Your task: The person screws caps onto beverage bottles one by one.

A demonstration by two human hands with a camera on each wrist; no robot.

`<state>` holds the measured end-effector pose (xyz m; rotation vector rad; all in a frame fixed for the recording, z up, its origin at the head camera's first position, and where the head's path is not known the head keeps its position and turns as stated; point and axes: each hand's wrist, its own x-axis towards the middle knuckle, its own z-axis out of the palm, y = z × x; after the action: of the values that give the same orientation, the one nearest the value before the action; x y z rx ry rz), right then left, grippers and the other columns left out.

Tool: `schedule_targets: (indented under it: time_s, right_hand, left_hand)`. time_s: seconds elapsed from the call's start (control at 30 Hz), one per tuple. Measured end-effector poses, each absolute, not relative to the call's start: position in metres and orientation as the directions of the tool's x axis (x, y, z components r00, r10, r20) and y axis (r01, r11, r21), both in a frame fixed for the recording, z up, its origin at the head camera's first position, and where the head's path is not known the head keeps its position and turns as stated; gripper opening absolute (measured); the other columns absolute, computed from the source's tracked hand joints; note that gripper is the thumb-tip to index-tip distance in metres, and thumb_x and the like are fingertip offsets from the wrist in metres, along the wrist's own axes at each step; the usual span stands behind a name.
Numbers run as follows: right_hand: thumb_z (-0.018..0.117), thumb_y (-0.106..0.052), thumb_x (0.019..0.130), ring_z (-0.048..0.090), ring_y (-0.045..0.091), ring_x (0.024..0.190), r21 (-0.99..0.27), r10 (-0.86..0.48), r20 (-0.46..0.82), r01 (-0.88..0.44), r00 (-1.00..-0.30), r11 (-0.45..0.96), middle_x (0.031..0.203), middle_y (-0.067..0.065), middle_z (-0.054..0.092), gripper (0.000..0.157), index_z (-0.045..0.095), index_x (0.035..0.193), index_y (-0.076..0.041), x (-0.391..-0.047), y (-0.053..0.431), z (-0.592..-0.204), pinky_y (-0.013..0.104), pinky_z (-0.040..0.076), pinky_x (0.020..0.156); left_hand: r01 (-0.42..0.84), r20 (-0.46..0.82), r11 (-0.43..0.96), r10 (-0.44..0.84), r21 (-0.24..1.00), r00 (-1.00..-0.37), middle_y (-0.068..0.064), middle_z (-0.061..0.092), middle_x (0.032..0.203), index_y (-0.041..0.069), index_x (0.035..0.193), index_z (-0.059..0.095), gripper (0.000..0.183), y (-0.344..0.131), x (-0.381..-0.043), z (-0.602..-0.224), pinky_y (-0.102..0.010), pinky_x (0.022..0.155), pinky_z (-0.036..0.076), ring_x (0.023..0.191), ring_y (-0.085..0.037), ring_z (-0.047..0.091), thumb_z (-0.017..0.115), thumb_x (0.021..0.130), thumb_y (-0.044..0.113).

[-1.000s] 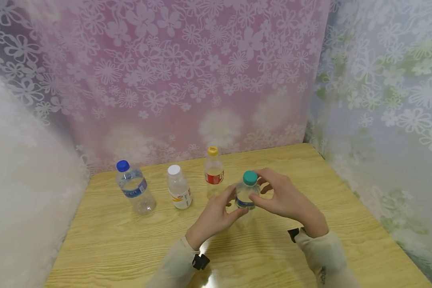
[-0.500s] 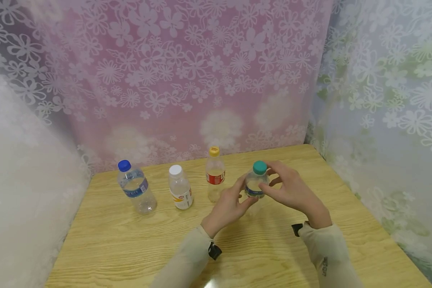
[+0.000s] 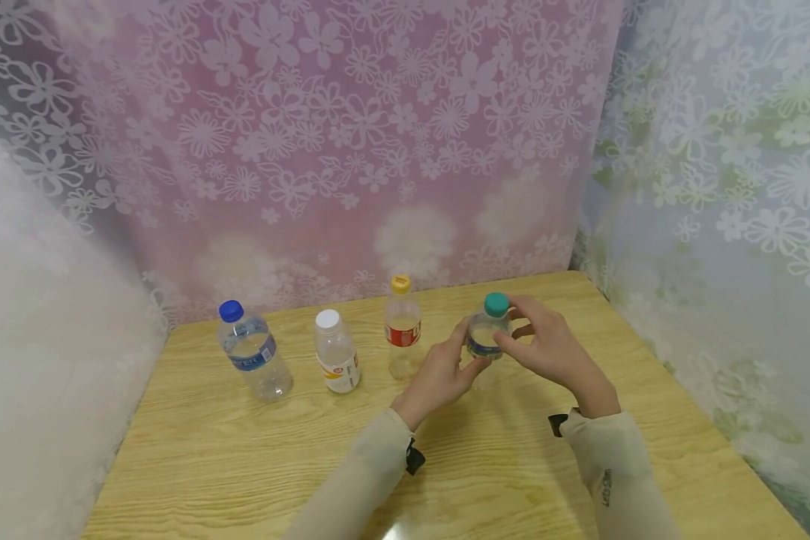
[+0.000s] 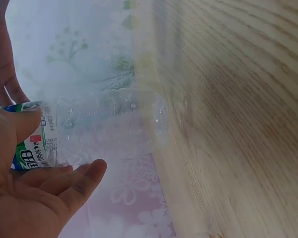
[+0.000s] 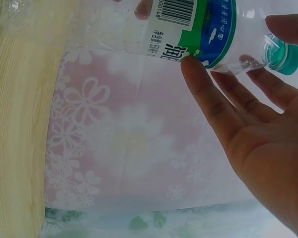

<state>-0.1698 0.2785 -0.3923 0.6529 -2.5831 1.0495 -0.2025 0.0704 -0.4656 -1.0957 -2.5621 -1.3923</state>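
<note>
In the head view both hands are at a clear plastic bottle with a green cap and blue-green label, standing about upright. My left hand grips it round the label, thumb on the near side. The right hand is at its upper part, thumb in front near the neck and fingers reaching behind. The right wrist view has those fingers spread along the label and shoulder, tips right at the bottle. Seen from the left wrist, its transparent base comes right to the table surface.
To the left stand a yellow-capped bottle with a red label, a white-capped bottle and a blue-capped bottle on the wood-grain table. A pink floral curtain hangs behind, with pale curtains at the sides.
Both hands have moved with the green-capped bottle toward the back right of the table, more slowly in the last half second. The other bottles have stayed in place.
</note>
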Motion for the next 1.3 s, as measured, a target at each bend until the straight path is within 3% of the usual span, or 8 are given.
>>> schedule_targets:
  time_s: [0.33, 1.3]
  right_hand:
    - [0.066, -0.012, 0.103, 0.065, 0.041, 0.119, -0.598, -0.252, 0.377, -0.442, -0.891, 0.668, 0.139, 0.020, 0.060, 0.049, 0.053, 0.149, -0.003, -0.180, 0.288, -0.399, 0.053, 0.064, 0.087]
    - [0.062, -0.020, 0.107, 0.061, 0.043, 0.125, -0.631, -0.216, 0.313, -0.372, -0.925, 0.680, 0.146, 0.021, 0.055, 0.051, 0.050, 0.154, -0.007, -0.196, 0.294, -0.408, 0.056, 0.062, 0.093]
  left_hand:
    - [0.497, 0.210, 0.404, 0.574, 0.768, -0.791, -0.016, 0.055, 0.157, 0.009, 0.170, 0.013, 0.079, 0.086, -0.212, -0.464, -0.041, 0.114, 0.053, 0.140, -0.026, 0.059, 0.057, 0.110, 0.036]
    - [0.458, 0.149, 0.423, 0.587, 0.782, -0.796, -0.018, 0.051, 0.160, 0.013, 0.170, 0.006, 0.078, 0.095, -0.229, -0.469, -0.044, 0.117, 0.051, 0.141, -0.030, 0.058, 0.054, 0.112, 0.033]
